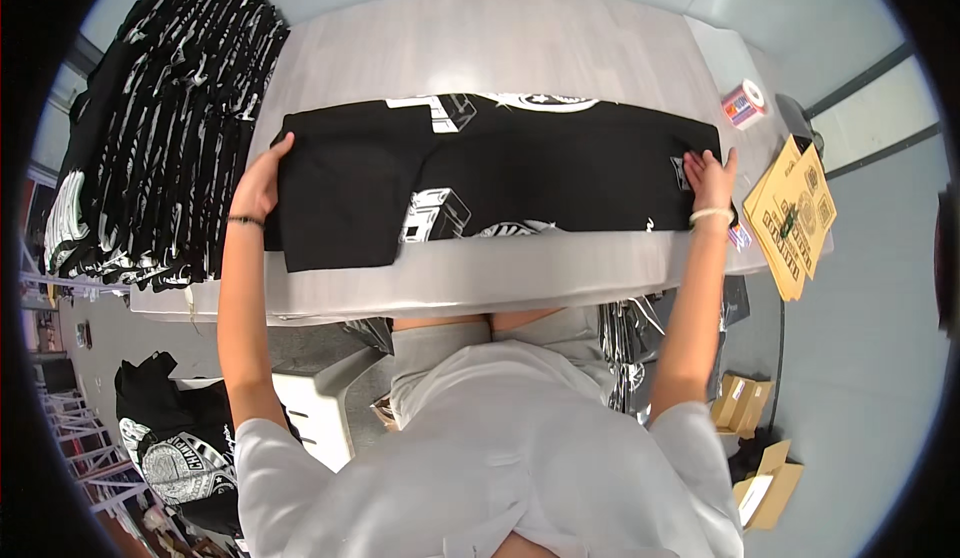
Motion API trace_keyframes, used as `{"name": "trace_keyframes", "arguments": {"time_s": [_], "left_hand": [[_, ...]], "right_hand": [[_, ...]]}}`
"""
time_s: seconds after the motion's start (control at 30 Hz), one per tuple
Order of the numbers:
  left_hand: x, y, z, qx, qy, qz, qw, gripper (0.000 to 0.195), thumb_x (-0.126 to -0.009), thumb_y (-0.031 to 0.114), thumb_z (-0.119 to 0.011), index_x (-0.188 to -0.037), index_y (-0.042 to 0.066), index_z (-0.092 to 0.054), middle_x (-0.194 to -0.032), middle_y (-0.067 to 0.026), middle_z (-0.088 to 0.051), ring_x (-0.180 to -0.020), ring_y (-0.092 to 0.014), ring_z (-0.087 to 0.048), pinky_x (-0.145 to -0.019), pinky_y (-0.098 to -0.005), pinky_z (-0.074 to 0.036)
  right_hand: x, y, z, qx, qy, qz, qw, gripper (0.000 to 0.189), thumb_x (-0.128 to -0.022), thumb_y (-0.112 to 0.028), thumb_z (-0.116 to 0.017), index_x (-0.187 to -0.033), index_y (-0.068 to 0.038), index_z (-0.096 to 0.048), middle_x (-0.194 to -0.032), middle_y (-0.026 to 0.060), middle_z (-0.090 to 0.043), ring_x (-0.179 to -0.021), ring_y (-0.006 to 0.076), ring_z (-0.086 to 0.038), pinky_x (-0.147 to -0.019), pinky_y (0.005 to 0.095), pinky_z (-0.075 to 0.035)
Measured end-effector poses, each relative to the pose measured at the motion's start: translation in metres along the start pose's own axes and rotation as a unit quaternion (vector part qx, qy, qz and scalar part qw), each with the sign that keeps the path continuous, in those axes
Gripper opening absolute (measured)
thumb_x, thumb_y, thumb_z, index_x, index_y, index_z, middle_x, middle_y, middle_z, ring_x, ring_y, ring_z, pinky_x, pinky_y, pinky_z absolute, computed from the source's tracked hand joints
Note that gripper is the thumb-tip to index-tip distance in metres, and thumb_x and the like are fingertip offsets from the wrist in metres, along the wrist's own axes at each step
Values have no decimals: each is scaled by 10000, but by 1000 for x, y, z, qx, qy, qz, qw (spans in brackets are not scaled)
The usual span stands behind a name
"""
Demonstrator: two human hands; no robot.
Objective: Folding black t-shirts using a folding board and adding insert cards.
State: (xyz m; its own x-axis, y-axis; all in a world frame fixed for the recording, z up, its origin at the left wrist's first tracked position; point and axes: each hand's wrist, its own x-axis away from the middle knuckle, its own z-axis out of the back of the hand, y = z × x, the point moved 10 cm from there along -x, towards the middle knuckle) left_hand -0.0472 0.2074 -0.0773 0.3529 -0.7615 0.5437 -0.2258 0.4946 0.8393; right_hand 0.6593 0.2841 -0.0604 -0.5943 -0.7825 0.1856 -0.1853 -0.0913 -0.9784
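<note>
A black T-shirt (555, 171) with white print lies across the table in a long folded strip. Its left part, with the sleeve (341, 198), hangs slightly lower than the rest. At the strip's left end, my left hand (259, 183) rests against the edge with the thumb up; its other fingers are mostly hidden. My right hand (710, 177) is at the opposite end, fingers spread on the fabric beside a small printed patch (679, 173) and the thumb held apart.
A tall stack of folded black shirts (169, 122) stands on the table (487, 40) at left. A tape roll (744, 104) and printed brown paper envelopes (795, 216) lie at right. Another black shirt (180, 445) drapes over a white chair (322, 408). Cardboard boxes (772, 483) sit below right.
</note>
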Motion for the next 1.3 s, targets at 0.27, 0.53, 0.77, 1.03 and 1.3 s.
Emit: {"name": "trace_keyframes", "arguments": {"time_s": [0.27,0.53,0.77,1.03,1.3], "left_hand": [[33,-2,4,-125,-64,-41,989,383,-888,339,-590,-1028,-17,-592,-989,-62,-646,-916,-149,-616,-814,-279,-486],[34,52,-9,-349,178,-202,898,331,-841,321,-636,-989,29,-583,-880,-79,-618,-852,-220,-584,-732,-322,-459],[124,13,-197,-614,66,-464,636,622,-788,470,-603,-1277,103,-487,-1347,-135,-438,-1286,-304,-358,-1062,-525,-206],[123,2,-199,-608,66,-446,653,742,-786,520,-584,-1364,95,-397,-1433,-129,-336,-1354,-292,-249,-1072,-570,-90],[130,34,-286,-512,-29,-567,644,286,-834,189,-589,-1079,42,-572,-975,-112,-600,-999,-270,-550,-964,-448,-352]], "right_hand": [[313,61,-285,102,-554,64,824,254,-764,-110,-703,-969,-74,-559,-724,5,-569,-576,67,-508,-517,213,-413],[276,4,-297,231,-299,333,864,208,-757,-73,-640,-950,-45,-567,-718,104,-552,-664,256,-544,-601,349,-446],[286,29,-247,507,-296,489,645,522,-871,-343,-515,-1312,-74,-438,-1382,107,-397,-1256,279,-382,-999,573,-274],[50,-42,35,655,146,280,687,457,-900,-414,-449,-1271,-150,-489,-1298,87,-486,-1210,271,-438,-945,500,-335],[32,-70,-5,535,-4,523,663,420,-791,-336,-629,-1163,-152,-569,-1121,103,-532,-1069,300,-480,-889,439,-363]]}}
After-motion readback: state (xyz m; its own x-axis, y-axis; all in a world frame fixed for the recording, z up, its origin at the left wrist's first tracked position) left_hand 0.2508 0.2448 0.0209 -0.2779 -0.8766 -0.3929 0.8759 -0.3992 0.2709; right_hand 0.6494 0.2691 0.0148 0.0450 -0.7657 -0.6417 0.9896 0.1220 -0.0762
